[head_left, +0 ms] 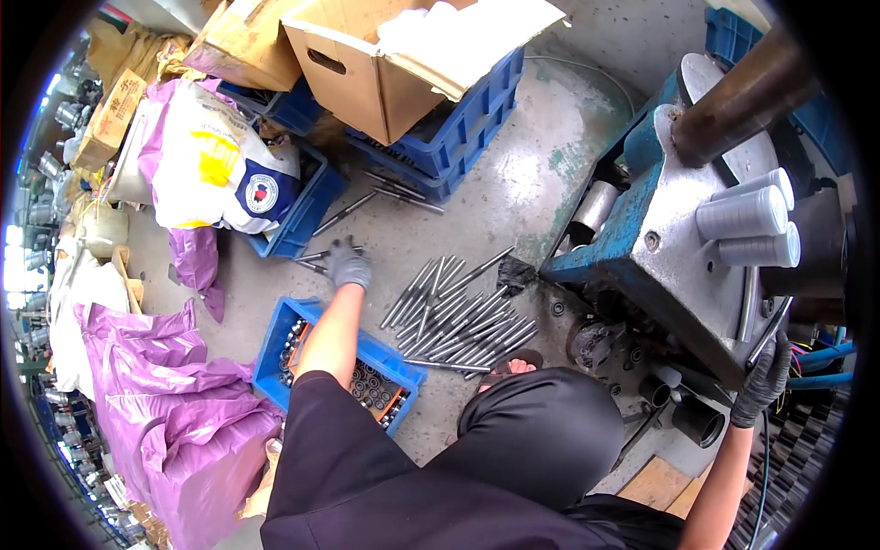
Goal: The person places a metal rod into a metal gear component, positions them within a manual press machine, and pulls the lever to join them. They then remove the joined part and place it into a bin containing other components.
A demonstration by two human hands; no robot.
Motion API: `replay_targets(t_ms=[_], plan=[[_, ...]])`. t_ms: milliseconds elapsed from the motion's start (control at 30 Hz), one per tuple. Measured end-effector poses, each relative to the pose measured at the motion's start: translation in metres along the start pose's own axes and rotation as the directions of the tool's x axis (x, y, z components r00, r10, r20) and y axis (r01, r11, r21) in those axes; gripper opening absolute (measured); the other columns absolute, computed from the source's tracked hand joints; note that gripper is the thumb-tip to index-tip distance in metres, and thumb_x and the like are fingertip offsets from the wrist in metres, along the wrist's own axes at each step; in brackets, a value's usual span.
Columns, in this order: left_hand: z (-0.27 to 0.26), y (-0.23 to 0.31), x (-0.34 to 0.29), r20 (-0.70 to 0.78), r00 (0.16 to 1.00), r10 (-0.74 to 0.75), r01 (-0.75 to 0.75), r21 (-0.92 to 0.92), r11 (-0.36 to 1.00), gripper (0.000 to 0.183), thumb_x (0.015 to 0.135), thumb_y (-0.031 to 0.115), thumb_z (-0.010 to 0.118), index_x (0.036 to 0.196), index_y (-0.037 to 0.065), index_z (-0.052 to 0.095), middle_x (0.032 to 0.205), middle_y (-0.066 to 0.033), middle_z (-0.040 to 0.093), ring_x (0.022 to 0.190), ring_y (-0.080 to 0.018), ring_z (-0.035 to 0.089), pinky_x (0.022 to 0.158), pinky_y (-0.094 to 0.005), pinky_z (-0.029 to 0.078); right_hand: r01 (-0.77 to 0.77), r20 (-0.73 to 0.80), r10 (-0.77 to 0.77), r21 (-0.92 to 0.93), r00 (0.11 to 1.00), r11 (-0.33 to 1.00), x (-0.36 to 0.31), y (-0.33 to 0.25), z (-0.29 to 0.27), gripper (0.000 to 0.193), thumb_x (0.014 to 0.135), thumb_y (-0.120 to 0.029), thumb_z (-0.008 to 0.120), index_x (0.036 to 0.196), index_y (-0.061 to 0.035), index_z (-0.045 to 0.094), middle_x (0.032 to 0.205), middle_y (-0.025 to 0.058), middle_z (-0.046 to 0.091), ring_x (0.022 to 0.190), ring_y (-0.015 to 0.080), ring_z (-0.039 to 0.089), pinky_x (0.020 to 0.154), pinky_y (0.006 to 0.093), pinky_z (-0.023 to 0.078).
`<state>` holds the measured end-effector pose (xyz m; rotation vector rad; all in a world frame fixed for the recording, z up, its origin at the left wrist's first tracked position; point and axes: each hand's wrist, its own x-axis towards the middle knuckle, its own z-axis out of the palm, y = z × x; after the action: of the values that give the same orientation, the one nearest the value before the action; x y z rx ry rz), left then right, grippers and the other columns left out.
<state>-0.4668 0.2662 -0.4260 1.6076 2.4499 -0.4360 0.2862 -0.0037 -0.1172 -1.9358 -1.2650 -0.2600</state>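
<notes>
My left hand [349, 267], in a grey glove, reaches down to the floor with its fingers spread over a couple of metal shafts [314, 258]. Part of these shafts is hidden by the hand. At the right, my right hand [764, 380], in a dark glove, is closed around the lower end of a slim dark metal rod [770, 332] beside the machine [632, 215]. A large loose pile of metal shafts [463, 321] lies on the floor between my arms. Several more shafts [399, 194] lie farther off, near the stacked crates.
Beneath my left forearm stands a blue crate [411, 374] with bearings. Purple plastic sacks [174, 412] lie at the left. A white bag [220, 165] sits in a blue crate beyond. An open cardboard box [353, 87] rests on blue crates. White plastic cups [744, 215] stand on the machine.
</notes>
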Motion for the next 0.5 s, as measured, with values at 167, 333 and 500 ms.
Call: replay_targets(t_ms=[167,333,500], plan=[[0.010,-0.056,0.045,0.197,0.945,-0.263,0.316,-0.333,0.888,0.063,0.093,0.050,0.063,0.147,0.019,0.058,0.159,-0.0251,0.040,0.135,-0.0404,0.054,0.109,-0.0459,0.049,0.041,0.001,-0.041,-0.026,0.999,0.999,0.003,0.002,0.001,0.031,0.104,-0.008,0.061,0.134,0.0016,0.064,0.128,0.0088,0.069,0.114,0.0181,0.063,0.104,0.0329,0.048],[0.020,-0.046,0.047,0.201,0.932,-0.303,0.346,-0.232,0.909,0.052,0.091,0.042,0.065,0.130,0.007,0.068,0.141,-0.0286,0.058,0.127,-0.0393,0.061,0.104,-0.0441,0.051,0.030,-0.004,-0.030,-0.029,1.000,0.999,0.000,-0.001,-0.002,0.030,0.104,-0.008,0.060,0.133,0.0018,0.064,0.128,0.0092,0.069,0.115,0.0186,0.063,0.104,0.0330,0.047],[0.027,-0.029,0.029,0.232,0.962,-0.145,0.150,-0.005,0.989,0.033,0.098,0.033,0.058,0.115,0.013,0.078,0.120,-0.0119,0.076,0.113,-0.0299,0.071,0.099,-0.0473,0.050,0.061,-0.003,-0.061,-0.035,0.998,0.998,0.001,-0.001,-0.001,0.030,0.105,-0.009,0.061,0.132,0.0029,0.064,0.128,0.0097,0.069,0.115,0.0189,0.063,0.105,0.0330,0.047]])
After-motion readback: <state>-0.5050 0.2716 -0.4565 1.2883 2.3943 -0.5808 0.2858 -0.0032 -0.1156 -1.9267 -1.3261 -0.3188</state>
